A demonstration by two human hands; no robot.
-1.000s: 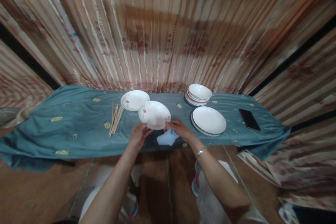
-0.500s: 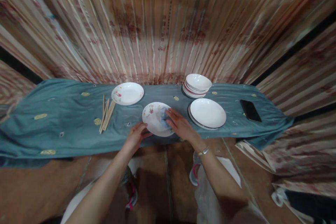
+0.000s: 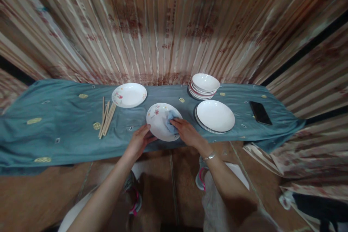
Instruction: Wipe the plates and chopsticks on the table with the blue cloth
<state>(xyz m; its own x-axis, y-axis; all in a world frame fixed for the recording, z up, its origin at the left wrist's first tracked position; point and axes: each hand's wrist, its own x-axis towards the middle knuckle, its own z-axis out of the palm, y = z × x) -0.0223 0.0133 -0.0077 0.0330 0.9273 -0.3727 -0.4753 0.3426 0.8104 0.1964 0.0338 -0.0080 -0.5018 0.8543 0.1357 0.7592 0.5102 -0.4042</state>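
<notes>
A white plate (image 3: 159, 125) with a floral rim lies near the front edge of the cloth-covered table, directly before me. My left hand (image 3: 139, 139) grips its left rim, thumb on top and fingers partly hidden beneath. With closed fingers, my right hand (image 3: 186, 130) holds a crumpled light-blue cloth (image 3: 172, 121) against the right part of the plate's surface. A bracelet circles my right wrist.
Behind and left stands another floral plate (image 3: 129, 95), beside several wooden chopsticks (image 3: 107, 119). To the right are stacked plates (image 3: 215, 116), stacked bowls (image 3: 205, 82) and a black phone (image 3: 260, 112). A patterned curtain (image 3: 163, 25) hangs behind the teal tablecloth (image 3: 70, 123).
My right hand has shifted slightly down and right on the plate, and more of the cloth shows. My left hand keeps its hold on the rim. The view has moved slightly.
</notes>
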